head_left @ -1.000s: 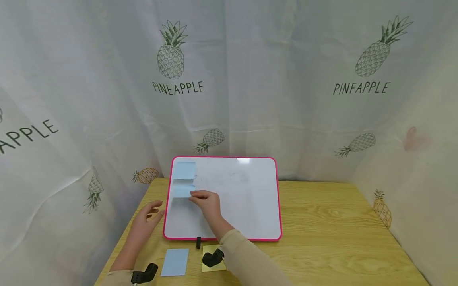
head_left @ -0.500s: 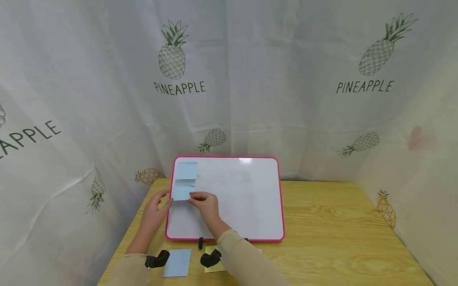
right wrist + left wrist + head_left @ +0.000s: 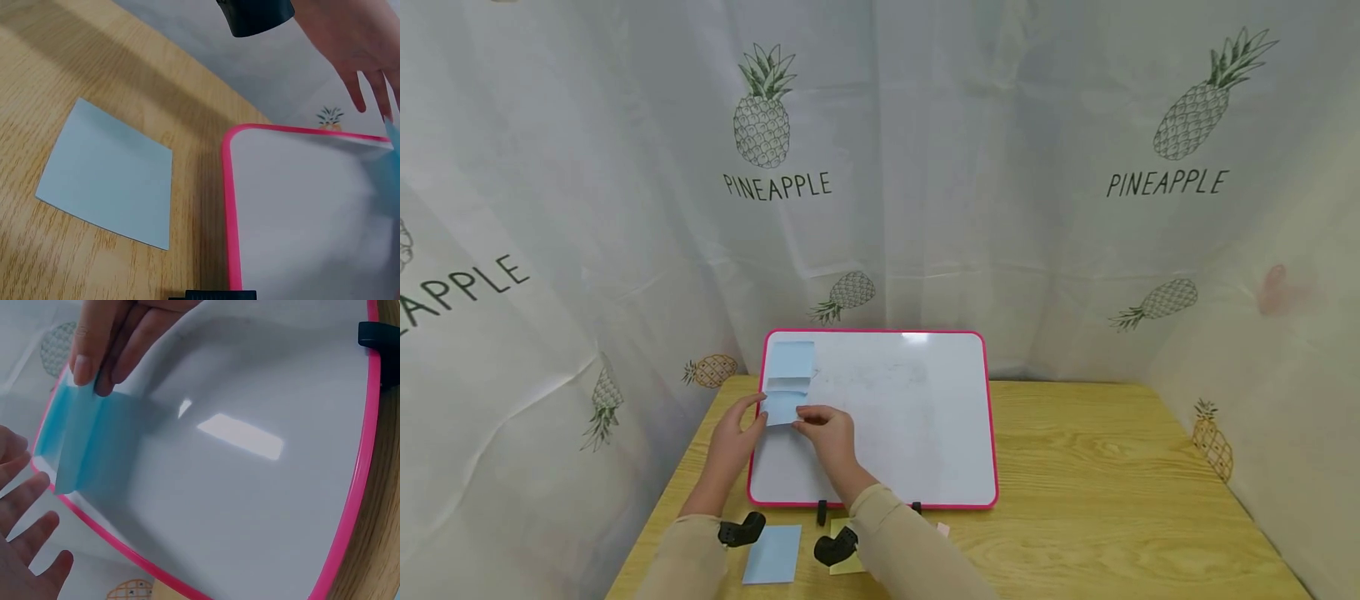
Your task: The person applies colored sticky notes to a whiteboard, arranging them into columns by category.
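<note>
A pale blue sticky note (image 3: 782, 408) is at the left side of a pink-framed whiteboard (image 3: 910, 433), below another blue sticky note (image 3: 792, 360). My right hand (image 3: 833, 442) pinches the lower note at its right edge between thumb and fingers. In the left wrist view, that sticky note (image 3: 78, 440) stands partly off the board, with the upper one behind it. My left hand (image 3: 730, 446) is at the note's left edge beside the pink frame. Its fingers (image 3: 25, 497) are spread, fingertips close to the note's end.
On the wooden table (image 3: 1097, 467) in front of the board lie a blue sticky-note pad (image 3: 773, 554) and a yellow one (image 3: 847, 569), partly covered by the right wrist camera. Part of a pink piece (image 3: 943, 528) shows beside the right sleeve. Black feet (image 3: 822, 512) hold the board's lower edge.
My left hand has come up and right from beside the board to the note's left edge. The pinched note has moved slightly lower, and my right hand keeps hold of it.
</note>
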`<state>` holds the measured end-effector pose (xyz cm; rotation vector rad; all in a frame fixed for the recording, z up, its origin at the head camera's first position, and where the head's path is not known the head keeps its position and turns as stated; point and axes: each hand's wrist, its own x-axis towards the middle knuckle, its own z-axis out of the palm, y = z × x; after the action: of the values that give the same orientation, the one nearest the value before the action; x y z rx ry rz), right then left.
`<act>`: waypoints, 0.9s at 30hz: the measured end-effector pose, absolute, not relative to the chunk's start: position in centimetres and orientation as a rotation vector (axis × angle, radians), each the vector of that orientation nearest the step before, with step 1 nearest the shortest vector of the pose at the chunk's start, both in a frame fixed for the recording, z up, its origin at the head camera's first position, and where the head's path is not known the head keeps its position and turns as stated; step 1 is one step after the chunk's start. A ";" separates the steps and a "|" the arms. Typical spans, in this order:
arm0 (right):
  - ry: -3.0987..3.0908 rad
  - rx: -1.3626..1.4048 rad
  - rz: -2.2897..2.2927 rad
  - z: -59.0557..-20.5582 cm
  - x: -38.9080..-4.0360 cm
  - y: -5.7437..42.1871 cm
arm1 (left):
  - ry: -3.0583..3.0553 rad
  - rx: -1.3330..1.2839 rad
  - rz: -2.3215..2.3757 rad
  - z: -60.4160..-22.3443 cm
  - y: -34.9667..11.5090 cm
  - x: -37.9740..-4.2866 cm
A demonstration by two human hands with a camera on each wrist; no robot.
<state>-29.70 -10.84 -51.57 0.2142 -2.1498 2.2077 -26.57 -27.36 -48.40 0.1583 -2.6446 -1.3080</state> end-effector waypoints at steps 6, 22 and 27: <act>-2.176 0.194 2.186 -51.8 -29.7 -10.9 | -2.674 0.133 -1.291 -48.9 -27.3 -27.1; -2.260 0.273 2.075 -52.4 -29.5 -10.7 | -2.687 0.061 -1.288 -50.3 -27.7 -28.2; -2.444 0.449 1.699 -51.8 -29.8 -10.2 | -2.679 0.022 -1.251 -50.5 -27.6 -28.2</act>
<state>-29.79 -10.25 -51.83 0.4495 -2.4439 1.6987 -28.22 -27.64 -50.47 0.0218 -2.6795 -1.2509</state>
